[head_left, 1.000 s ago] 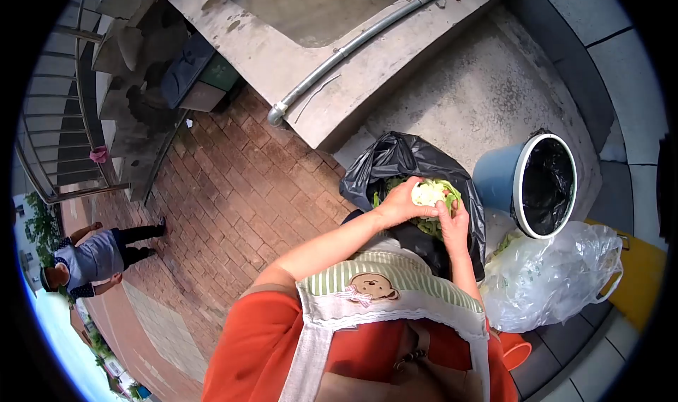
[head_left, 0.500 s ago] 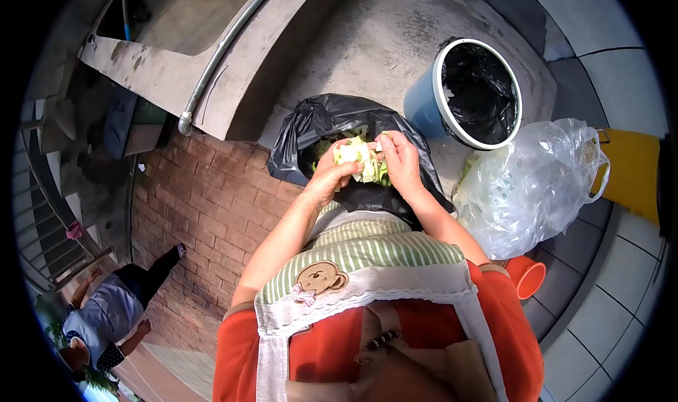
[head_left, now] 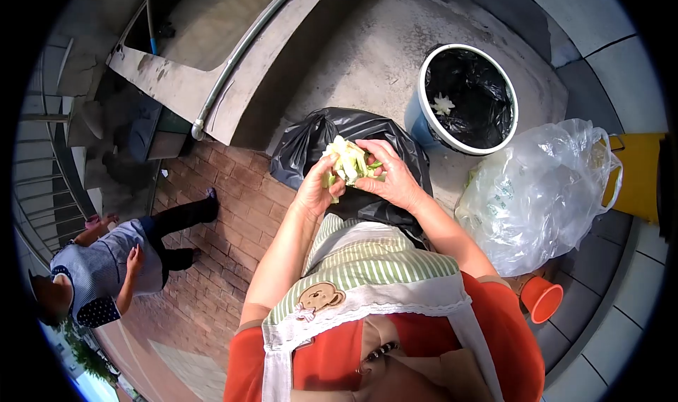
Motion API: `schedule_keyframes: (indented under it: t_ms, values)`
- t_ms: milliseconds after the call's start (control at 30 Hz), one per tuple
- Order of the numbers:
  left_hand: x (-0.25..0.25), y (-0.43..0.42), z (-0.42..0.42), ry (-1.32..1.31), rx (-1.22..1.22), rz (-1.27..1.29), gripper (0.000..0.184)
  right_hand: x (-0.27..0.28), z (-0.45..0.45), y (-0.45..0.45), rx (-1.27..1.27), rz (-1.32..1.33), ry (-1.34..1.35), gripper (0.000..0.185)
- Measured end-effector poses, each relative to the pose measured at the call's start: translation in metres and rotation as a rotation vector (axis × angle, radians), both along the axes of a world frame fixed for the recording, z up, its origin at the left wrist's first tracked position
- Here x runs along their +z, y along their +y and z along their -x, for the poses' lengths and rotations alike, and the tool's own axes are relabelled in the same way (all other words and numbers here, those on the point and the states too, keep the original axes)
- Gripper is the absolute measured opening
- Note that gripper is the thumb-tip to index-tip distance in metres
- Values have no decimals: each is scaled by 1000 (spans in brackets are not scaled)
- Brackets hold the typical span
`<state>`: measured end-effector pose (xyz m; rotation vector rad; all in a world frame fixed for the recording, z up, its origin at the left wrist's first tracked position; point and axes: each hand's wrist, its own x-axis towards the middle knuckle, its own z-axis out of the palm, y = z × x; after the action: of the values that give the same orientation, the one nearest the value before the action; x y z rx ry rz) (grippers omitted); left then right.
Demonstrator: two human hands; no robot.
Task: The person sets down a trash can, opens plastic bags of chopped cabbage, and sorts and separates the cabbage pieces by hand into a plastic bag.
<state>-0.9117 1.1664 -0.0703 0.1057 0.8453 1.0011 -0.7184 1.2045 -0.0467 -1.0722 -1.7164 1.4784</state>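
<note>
A pale yellow-green leafy vegetable (head_left: 347, 160), like a small lettuce head, is between my two hands above a black plastic bag (head_left: 311, 137). My left hand (head_left: 318, 186) closes round its left side. From the right, the fingers and thumb of my right hand (head_left: 388, 176) grip its leaves. My hands and the vegetable cover most of the bag's mouth. Right of the bag stands a blue bucket with a white rim (head_left: 514, 112) and a black liner; a pale leafy piece (head_left: 443, 105) lies inside it.
A large clear plastic bag (head_left: 540, 197) sits at my right, with an orange-red bucket (head_left: 542, 302) below it and a yellow container (head_left: 632, 168) beyond. A concrete basin with a pipe (head_left: 233, 60) is ahead left. Another person (head_left: 116, 261) is on the brick paving (head_left: 233, 190).
A pale piece now lies in the lined bucket. My right hand has turned from picking at the vegetable's edge to gripping its side. The other person has moved closer.
</note>
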Motion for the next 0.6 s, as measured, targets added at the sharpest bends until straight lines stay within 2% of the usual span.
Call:
schedule_keyframes:
  t_ms: [100,133,200,233,367,600]
  values:
    - [0,2,-9,5,-26,5,28,-15,-4,2,-83,-241,-3,47]
    - [-3,2,-11,-12,-53,39,29,-18,-6,1,-94,-244,-7,47]
    - [-12,3,-13,-99,-90,92,28,-21,-9,-2,-112,-238,-84,36]
    - [-15,2,-14,-123,-86,109,28,-25,-5,-3,-161,-316,-85,28]
    - [-27,1,-10,-239,-85,117,26,-23,4,0,-200,-293,-115,20]
    - [-50,2,3,-349,-92,145,29,-35,14,9,-226,-248,-90,26]
